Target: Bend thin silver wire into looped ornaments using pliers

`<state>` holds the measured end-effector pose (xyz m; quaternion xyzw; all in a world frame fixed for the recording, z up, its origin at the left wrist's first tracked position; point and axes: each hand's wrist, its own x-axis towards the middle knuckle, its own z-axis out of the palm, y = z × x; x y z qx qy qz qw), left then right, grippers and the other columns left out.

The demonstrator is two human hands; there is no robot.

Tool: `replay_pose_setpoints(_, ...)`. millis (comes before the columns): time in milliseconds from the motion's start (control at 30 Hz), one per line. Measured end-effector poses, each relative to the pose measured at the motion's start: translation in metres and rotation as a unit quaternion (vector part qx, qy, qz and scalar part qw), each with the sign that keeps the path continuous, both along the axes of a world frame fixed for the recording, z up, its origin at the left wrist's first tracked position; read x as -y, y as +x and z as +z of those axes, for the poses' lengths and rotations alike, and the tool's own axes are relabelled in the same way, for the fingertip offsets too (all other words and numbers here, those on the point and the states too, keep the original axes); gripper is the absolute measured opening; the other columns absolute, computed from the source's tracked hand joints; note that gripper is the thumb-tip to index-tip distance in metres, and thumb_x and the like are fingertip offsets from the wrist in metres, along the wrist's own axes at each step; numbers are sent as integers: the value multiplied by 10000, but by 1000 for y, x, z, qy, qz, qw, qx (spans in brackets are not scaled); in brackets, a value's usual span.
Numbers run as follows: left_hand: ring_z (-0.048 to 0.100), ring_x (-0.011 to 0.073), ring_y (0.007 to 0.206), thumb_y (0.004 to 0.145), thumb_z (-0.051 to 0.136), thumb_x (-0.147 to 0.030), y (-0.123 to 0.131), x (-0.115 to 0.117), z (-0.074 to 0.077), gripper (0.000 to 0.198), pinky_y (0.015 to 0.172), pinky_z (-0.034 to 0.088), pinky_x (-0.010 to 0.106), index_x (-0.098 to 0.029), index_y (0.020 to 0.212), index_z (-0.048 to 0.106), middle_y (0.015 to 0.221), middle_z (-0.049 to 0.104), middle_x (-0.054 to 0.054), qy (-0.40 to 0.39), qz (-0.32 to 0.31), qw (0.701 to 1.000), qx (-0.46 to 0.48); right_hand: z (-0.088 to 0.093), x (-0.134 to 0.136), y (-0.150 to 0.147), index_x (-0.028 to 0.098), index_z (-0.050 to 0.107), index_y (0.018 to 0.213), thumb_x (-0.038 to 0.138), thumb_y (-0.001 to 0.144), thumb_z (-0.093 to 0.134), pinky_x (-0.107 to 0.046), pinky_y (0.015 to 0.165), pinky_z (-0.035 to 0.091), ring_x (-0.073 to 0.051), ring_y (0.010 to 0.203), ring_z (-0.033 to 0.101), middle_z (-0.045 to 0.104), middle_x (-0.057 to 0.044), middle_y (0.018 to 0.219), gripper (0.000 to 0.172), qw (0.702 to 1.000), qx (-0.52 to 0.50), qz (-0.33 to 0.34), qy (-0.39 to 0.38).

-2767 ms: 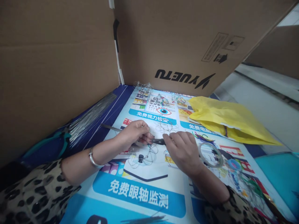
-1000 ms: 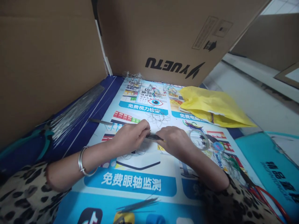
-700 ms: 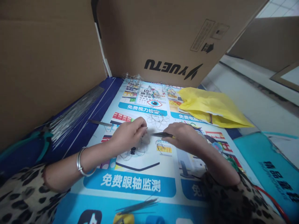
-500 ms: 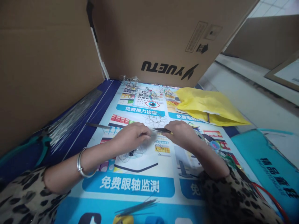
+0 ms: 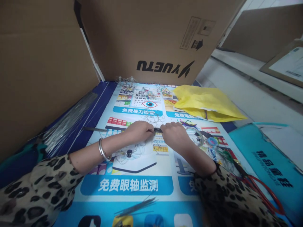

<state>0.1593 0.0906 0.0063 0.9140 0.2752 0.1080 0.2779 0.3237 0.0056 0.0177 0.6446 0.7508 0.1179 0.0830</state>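
Note:
My left hand (image 5: 140,130), with a silver bangle at the wrist, is closed in a pinch; what lies inside its fingers is hidden. My right hand (image 5: 175,134) is wrapped round a slim dark tool (image 5: 157,130), its kind unclear. The tool bridges the gap between the hands, its tip meeting my left fingertips. Below my left hand, thin wire coils (image 5: 136,151) with a small black clip (image 5: 129,153) lie on the printed sheet (image 5: 163,170). More wire loops (image 5: 153,118) lie just beyond the hands.
Cardboard panels (image 5: 113,37) wall the back and left. A bundle of straight wires (image 5: 68,123) lies left, dark thin rods (image 5: 136,207) in front. At right are a yellow bag (image 5: 208,102), a tape roll (image 5: 199,136), red handles (image 5: 267,192) and a teal box (image 5: 267,157).
My hands have come closer together, and the tool's tip now reaches my left fingertips. My right fingers cover more of the tool. The whole view has shifted slightly.

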Motion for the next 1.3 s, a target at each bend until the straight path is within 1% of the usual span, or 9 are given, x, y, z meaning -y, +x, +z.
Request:
replay_pose_setpoints(167, 538, 189, 691, 766, 541, -262, 2, 0, 2, 148, 651, 368, 274, -195, 722, 666, 740, 649, 44, 22, 9, 1000, -5, -9, 1, -7, 154, 563, 860, 106, 820, 384, -332, 638, 255, -230, 775, 535, 613, -112, 813, 190, 1000, 2, -10, 20)
replay_pose_setpoints(300, 553, 206, 753, 794, 517, -240, -10, 9, 19, 154, 715, 383, 303, -180, 761, 655, 758, 638, 56, 71, 4, 997, -26, -12, 1, -7, 151, 554, 871, 99, 816, 384, -334, 644, 256, -231, 771, 527, 610, -114, 822, 186, 999, 1, -13, 29)
replay_pose_setpoints(400, 566, 223, 779, 822, 479, -210, -31, 33, 37, 173, 731, 390, 329, -171, 797, 646, 779, 641, 72, 106, -33, 991, -68, -13, 0, -7, 150, 550, 883, 97, 813, 389, -332, 648, 256, -230, 779, 524, 610, -116, 831, 184, 999, -3, -14, 32)
replay_pose_setpoints(533, 585, 243, 757, 831, 498, -248, -59, 86, 47, 159, 667, 398, 340, -167, 803, 632, 799, 643, 85, 73, -90, 984, -135, -15, 0, -7, 147, 549, 895, 83, 810, 382, -333, 648, 255, -227, 781, 520, 607, -120, 844, 197, 999, -9, -17, 32)
replay_pose_setpoints(667, 598, 268, 760, 722, 646, -316, -69, 129, 37, 188, 639, 409, 345, -172, 842, 626, 831, 647, 87, 56, -133, 974, -177, -16, -1, -7, 144, 549, 901, 80, 807, 384, -333, 654, 256, -227, 785, 516, 603, -116, 840, 200, 999, -11, -18, 34)
replay_pose_setpoints(767, 603, 273, 735, 713, 641, -269, -68, 143, 24, 179, 628, 416, 357, -162, 854, 622, 818, 649, 96, 113, -152, 964, -185, -17, -1, -6, 145, 549, 900, 77, 804, 384, -332, 655, 253, -225, 784, 511, 601, -114, 836, 203, 999, -10, -17, 36)
replay_pose_setpoints(933, 583, 235, 607, 723, 592, -144, -67, 147, 8, 66, 509, 367, 323, -161, 784, 611, 714, 637, 66, 177, -195, 951, -163, -19, -2, -6, 148, 552, 897, 79, 809, 380, -331, 651, 246, -221, 776, 506, 602, -103, 826, 205, 999, -11, -15, 39)
replay_pose_setpoints(1167, 552, 210, 571, 726, 603, -158, -70, 145, 7, 26, 488, 333, 324, -162, 748, 589, 678, 616, 52, 189, -211, 950, -134, -22, -4, -4, 135, 548, 914, 117, 842, 372, -342, 669, 242, -225, 807, 505, 601, -110, 848, 191, 999, -8, -13, 35)
replay_pose_setpoints(1300, 548, 202, 589, 748, 557, -124, -71, 143, 7, 49, 510, 348, 311, -171, 761, 562, 688, 599, 43, 186, -187, 957, -123, -23, -6, -3, 147, 550, 912, 119, 831, 383, -346, 670, 240, -231, 802, 508, 602, -100, 838, 188, 999, -5, -16, 33)
